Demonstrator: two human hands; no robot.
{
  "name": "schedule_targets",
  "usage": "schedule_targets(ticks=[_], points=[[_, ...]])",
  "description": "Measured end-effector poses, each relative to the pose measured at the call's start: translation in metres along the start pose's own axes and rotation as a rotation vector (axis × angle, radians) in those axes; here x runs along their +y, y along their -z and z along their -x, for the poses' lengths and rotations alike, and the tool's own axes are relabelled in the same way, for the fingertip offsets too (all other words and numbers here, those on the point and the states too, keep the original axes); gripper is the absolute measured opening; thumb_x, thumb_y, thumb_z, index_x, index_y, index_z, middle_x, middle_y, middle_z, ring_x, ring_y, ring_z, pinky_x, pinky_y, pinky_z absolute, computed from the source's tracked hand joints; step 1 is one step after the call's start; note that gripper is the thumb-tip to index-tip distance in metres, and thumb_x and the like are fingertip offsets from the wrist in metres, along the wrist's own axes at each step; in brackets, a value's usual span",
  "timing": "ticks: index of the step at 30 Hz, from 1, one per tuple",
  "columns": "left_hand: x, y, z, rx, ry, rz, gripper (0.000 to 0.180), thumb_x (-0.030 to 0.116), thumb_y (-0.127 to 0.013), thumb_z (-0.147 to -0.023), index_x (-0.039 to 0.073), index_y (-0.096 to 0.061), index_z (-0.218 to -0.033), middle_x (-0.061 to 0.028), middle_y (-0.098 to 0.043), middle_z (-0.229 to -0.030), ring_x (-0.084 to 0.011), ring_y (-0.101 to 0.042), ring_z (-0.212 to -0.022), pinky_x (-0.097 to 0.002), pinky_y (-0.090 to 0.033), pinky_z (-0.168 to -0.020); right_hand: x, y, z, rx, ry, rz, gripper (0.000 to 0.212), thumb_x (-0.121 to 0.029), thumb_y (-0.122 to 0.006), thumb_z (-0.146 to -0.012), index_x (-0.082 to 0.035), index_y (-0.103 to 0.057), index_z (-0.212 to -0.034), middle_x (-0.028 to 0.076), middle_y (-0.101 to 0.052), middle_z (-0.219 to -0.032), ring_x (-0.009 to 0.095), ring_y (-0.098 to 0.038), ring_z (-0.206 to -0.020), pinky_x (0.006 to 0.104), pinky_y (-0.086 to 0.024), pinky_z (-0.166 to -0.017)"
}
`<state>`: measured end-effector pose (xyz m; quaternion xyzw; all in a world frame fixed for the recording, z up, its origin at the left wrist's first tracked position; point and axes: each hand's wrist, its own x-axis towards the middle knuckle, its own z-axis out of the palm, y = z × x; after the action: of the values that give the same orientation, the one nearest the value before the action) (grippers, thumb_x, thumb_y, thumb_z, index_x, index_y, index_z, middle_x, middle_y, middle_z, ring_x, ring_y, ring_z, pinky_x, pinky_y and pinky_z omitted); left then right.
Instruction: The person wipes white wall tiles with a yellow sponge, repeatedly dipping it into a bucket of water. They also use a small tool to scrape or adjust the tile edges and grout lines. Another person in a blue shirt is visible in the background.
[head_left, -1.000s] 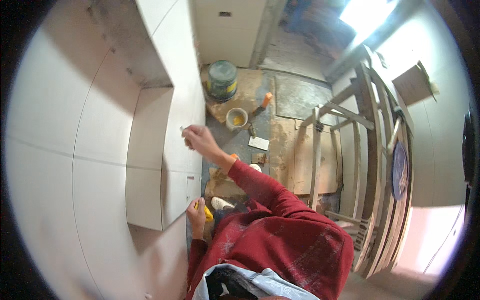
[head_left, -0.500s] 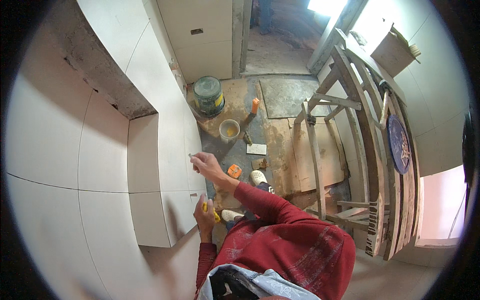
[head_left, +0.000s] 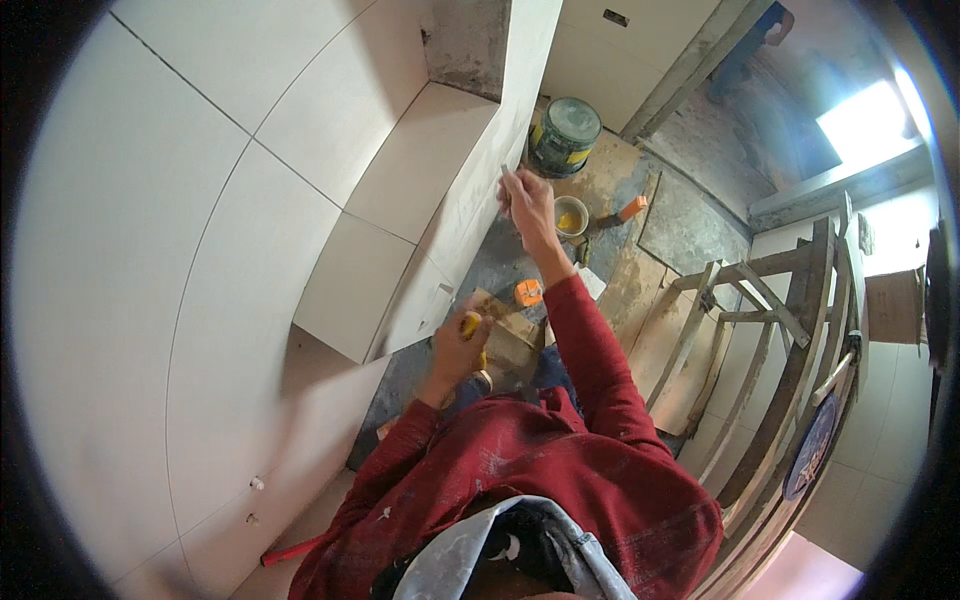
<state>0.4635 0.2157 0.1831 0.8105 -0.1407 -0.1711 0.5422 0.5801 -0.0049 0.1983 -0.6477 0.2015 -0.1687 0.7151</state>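
My right hand (head_left: pixel 530 212) is stretched forward to the white tiled face (head_left: pixel 455 225) of the boxed-out wall. Its fingers pinch a small thin grey piece (head_left: pixel 505 172), too small to name, at the tile surface. Nearer my body, my left hand (head_left: pixel 455 360) is closed around a yellow object (head_left: pixel 470 324) that shows above and below the fingers; its kind is hidden by the grip. This hand is just off the near end of the tiled box, close to a small cut-out in the tile.
On the floor stand a dark lidded bucket (head_left: pixel 566 138) and a small pail (head_left: pixel 571 216) with something yellow inside. An orange block (head_left: pixel 528 292) and an orange box (head_left: pixel 633 207) lie nearby. A wooden trestle (head_left: pixel 790 330) fills the right side. Another person (head_left: pixel 750 50) is beyond the doorway.
My view has turned and shifted, so the wall box appears higher and the trestle lower. My right hand has reached farther forward along the tiled face. Both hands keep their hold.
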Motion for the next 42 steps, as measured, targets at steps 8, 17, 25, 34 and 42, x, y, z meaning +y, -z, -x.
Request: schedule_targets(ticks=[8, 17, 25, 34, 42], points=[[0.001, 0.038, 0.001, 0.017, 0.091, 0.091, 0.043, 0.029, -0.069, -0.090, 0.001, -0.062, -0.122, -0.0112, -0.068, -0.089, -0.0136, -0.062, -0.076, -0.0300, -0.051, -0.071, -0.006, -0.035, -0.064, 0.118, -0.059, 0.158, 0.028, -0.022, -0.060, -0.093, 0.002, -0.064, -0.079, 0.002, -0.058, -0.064, 0.009, -0.052, -0.054, 0.0251, -0.041, -0.051], [-0.016, 0.041, 0.016, -0.070, 0.110, 0.097, 0.042, 0.028, -0.066, -0.091, -0.001, -0.061, -0.121, -0.0178, -0.068, -0.107, -0.0195, -0.065, -0.089, -0.0319, -0.051, -0.080, -0.008, -0.038, -0.065, 0.137, -0.081, 0.165, 0.027, -0.020, -0.060, -0.090, 0.002, -0.064, -0.076, 0.002, -0.058, -0.062, 0.009, -0.051, -0.052, 0.0262, -0.040, -0.049], [-0.021, 0.040, 0.018, -0.066, 0.086, 0.054, 0.043, 0.032, -0.064, -0.090, 0.001, -0.062, -0.120, -0.0172, -0.067, -0.101, -0.0233, -0.065, -0.086, -0.0329, -0.050, -0.079, 0.001, -0.038, -0.077, 0.197, -0.041, 0.386, 0.030, -0.027, -0.061, -0.083, 0.002, -0.068, -0.077, 0.008, -0.065, -0.065, 0.017, -0.060, -0.059, 0.0322, -0.047, -0.059], [-0.035, 0.039, 0.022, -0.112, 0.164, 0.045, 0.046, 0.033, -0.065, -0.091, 0.000, -0.061, -0.123, -0.0149, -0.067, -0.107, -0.0179, -0.063, -0.092, -0.0316, -0.051, -0.083, 0.004, -0.038, -0.084, 0.225, -0.065, 0.417, 0.030, -0.027, -0.062, -0.080, 0.002, -0.069, -0.074, 0.012, -0.067, -0.066, 0.022, -0.066, -0.064, 0.0353, -0.051, -0.066], [-0.037, 0.039, 0.025, -0.115, 0.157, 0.100, 0.046, 0.033, -0.064, -0.092, -0.002, -0.060, -0.122, -0.0148, -0.068, -0.105, -0.0185, -0.064, -0.091, -0.0324, -0.051, -0.083, -0.003, -0.039, -0.081, 0.290, -0.077, 0.398, 0.031, -0.027, -0.063, -0.081, 0.002, -0.069, -0.075, 0.011, -0.067, -0.067, 0.020, -0.065, -0.064, 0.0340, -0.051, -0.066]])
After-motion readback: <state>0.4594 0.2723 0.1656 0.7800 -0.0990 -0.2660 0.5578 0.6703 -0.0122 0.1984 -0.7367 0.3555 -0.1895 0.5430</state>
